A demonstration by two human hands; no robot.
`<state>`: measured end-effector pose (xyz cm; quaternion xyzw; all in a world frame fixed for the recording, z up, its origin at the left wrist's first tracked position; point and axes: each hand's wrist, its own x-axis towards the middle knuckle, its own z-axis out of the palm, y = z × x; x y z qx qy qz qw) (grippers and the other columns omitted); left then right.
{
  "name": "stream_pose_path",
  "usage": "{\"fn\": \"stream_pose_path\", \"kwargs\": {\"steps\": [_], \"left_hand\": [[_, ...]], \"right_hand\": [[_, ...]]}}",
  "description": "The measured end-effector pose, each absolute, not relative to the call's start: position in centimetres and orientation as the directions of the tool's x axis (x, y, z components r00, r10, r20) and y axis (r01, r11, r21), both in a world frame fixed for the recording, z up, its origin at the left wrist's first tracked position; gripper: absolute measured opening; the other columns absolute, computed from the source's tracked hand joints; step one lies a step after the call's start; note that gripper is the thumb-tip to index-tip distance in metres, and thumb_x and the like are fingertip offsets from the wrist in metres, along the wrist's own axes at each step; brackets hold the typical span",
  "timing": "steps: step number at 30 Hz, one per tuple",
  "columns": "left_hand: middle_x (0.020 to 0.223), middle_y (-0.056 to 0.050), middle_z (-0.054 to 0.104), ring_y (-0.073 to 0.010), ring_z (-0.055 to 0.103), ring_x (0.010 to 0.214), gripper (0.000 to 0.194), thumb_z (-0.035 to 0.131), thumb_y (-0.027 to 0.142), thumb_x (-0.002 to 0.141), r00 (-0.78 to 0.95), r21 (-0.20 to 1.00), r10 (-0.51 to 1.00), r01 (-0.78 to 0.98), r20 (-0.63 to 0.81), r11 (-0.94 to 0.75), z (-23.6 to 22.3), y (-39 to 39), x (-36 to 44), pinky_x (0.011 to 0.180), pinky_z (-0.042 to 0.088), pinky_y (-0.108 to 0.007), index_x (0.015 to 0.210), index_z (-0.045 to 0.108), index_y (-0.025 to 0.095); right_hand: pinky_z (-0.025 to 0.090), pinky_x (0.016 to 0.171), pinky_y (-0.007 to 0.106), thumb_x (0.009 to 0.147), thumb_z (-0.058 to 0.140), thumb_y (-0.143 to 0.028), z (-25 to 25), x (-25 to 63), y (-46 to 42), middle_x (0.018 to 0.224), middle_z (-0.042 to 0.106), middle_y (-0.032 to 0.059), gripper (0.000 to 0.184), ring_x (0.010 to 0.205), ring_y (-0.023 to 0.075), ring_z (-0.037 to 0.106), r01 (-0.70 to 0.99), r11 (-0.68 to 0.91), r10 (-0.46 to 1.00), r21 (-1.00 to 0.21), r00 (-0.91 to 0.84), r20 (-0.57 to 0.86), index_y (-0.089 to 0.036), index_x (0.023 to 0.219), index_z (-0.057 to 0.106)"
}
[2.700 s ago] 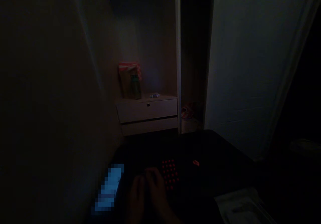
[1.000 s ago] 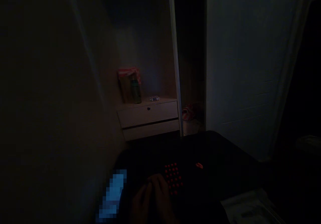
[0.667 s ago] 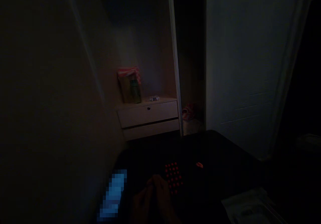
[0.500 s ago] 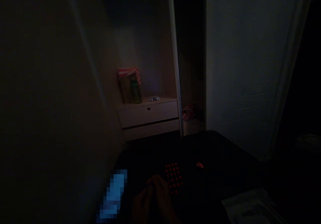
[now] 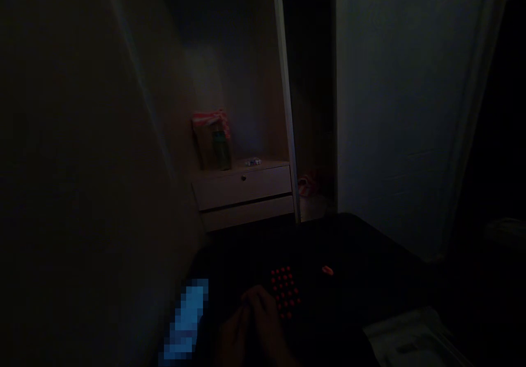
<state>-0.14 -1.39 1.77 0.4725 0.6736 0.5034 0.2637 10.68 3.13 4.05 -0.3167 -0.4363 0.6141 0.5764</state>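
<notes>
In the dim light my left hand (image 5: 235, 328) and my right hand (image 5: 265, 312) are together at the lower middle, their fingertips meeting. The fingers of both look closed in a pinch, and whatever is between them is too dark to make out. Just right of my right hand, several small red round pieces (image 5: 285, 293) lie in rows on a black surface (image 5: 349, 301). Farther right on that surface is a small orange-red piece (image 5: 327, 270) whose kind I cannot tell.
A glowing, pixelated blue patch (image 5: 186, 323) is left of my hands. A pale, flat plastic-like packet (image 5: 411, 337) lies at lower right. Behind stands a cabinet with drawers (image 5: 242, 189), bearing a green bottle (image 5: 222, 150) and a red-and-white striped bag (image 5: 207, 119).
</notes>
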Motion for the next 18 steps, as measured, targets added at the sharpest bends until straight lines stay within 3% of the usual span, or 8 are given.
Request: {"fn": "stream_pose_path", "kwargs": {"steps": [3, 9, 14, 18], "left_hand": [[0.13, -0.019, 0.074, -0.0359, 0.066, 0.126, 0.077, 0.056, 0.08, 0.076, -0.398, 0.929, 0.911, 0.366, 0.107, 0.051, 1.9, -1.2, 0.1, 0.114, 0.047, -0.046, 0.11, 0.079, 0.014], [0.121, -0.019, 0.078, -0.0373, 0.07, 0.118, 0.09, 0.056, 0.09, 0.068, -0.413, 0.94, 0.903, 0.341, 0.116, 0.035, 2.0, -0.9, 0.3, 0.11, 0.051, -0.046, 0.107, 0.08, 0.013], [0.125, -0.021, 0.076, -0.0411, 0.066, 0.124, 0.09, 0.061, 0.089, 0.064, -0.466, 0.941, 0.878, 0.335, 0.112, 0.057, 1.7, -1.0, 0.1, 0.114, 0.046, -0.052, 0.107, 0.08, 0.012], [0.128, -0.019, 0.075, -0.0395, 0.064, 0.128, 0.082, 0.061, 0.085, 0.065, -0.473, 0.953, 0.875, 0.3, 0.104, 0.049, 1.0, -0.8, -0.2, 0.118, 0.042, -0.051, 0.104, 0.079, 0.016]], "right_hand": [[0.048, 0.074, 0.029, 0.08, 0.064, -0.043, 4.0, 10.7, 3.1, 0.075, 0.067, 0.0008, 0.023, 0.078, 0.0199, 0.061, -0.43, 0.056, 0.981, -0.901, -0.143, 0.129, -0.021, 0.073, 0.071], [0.049, 0.076, 0.03, 0.079, 0.066, -0.043, 3.4, 10.5, 3.3, 0.078, 0.069, 0.0016, 0.023, 0.08, 0.0211, 0.063, -0.421, 0.047, 0.979, -0.906, -0.161, 0.125, -0.021, 0.076, 0.072], [0.05, 0.08, 0.032, 0.082, 0.067, -0.044, 2.9, 10.3, 3.6, 0.082, 0.071, 0.0021, 0.024, 0.084, 0.0223, 0.065, -0.404, 0.051, 0.978, -0.913, -0.166, 0.128, -0.022, 0.078, 0.073], [0.05, 0.087, 0.034, 0.084, 0.064, -0.047, 2.9, 10.3, 3.7, 0.088, 0.074, 0.0037, 0.027, 0.091, 0.0243, 0.067, -0.386, 0.048, 0.983, -0.921, -0.148, 0.113, -0.023, 0.081, 0.076]]}}
